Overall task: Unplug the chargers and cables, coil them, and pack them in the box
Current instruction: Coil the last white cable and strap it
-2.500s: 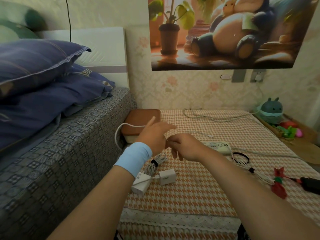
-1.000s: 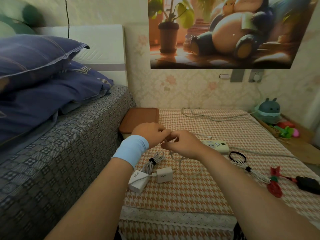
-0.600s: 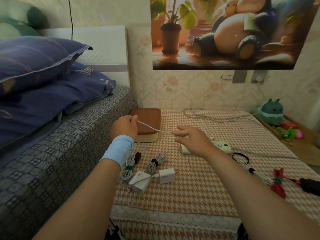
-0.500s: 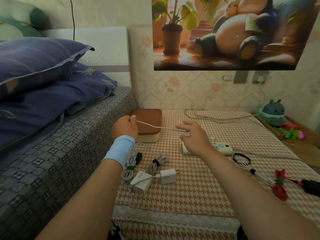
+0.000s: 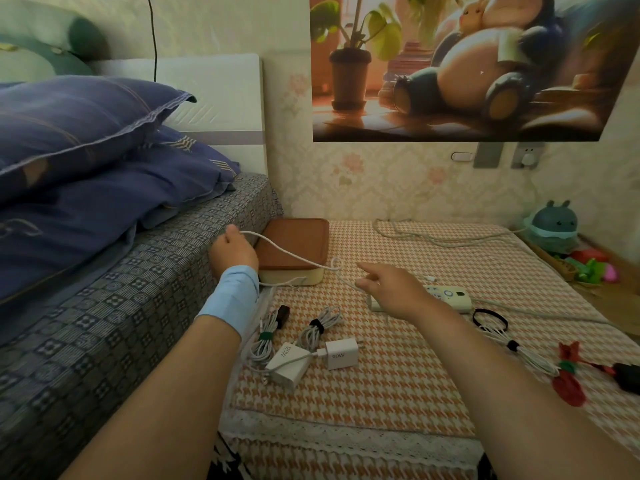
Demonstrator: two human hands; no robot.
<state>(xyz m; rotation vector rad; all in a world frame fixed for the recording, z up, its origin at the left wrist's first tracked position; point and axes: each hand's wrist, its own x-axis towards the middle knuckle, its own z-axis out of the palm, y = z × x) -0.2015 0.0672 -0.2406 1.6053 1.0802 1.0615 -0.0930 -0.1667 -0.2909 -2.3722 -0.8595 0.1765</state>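
My left hand (image 5: 231,251), with a blue wristband, grips one end of a thin white cable (image 5: 294,256) above the bed's edge. The cable runs right across the brown-lidded box (image 5: 298,244) to my right hand (image 5: 388,285), which pinches it loosely with fingers partly spread. Two white chargers (image 5: 289,363) (image 5: 341,353) lie on the checked cloth near me, beside two coiled, tied cables (image 5: 265,337) (image 5: 320,325). A white power strip (image 5: 450,297) shows behind my right hand.
The bed with its patterned sheet (image 5: 104,306) and blue pillows rises on the left. Another tied cable (image 5: 519,351), a black band, a red object (image 5: 568,382) and a black item lie at right. A long cord (image 5: 433,237) runs toward the wall socket (image 5: 526,157).
My hands were together in front of the box; the left one has pulled left toward the bed, stretching the white cable out, while the right stays near the power strip.
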